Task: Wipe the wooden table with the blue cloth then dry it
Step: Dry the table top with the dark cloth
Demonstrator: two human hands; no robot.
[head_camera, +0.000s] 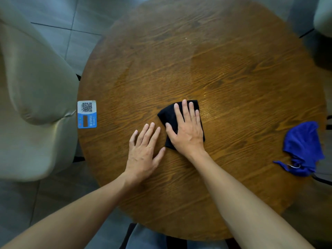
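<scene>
The wet wipe looks finished and the drying seems under way, judging by the blue cloth point(303, 150) lying crumpled and untouched well off to the right of the right hand point(186, 130), near the table point(233, 69) edge. That hand lies open and flat, fingers spread, pressing a folded black cloth point(168, 115) to the wood, while the left hand point(143, 151) rests open, palm down, just beside it, holding nothing. Beyond the hands the wood shows a damp sheen, so drying probably remains there.
</scene>
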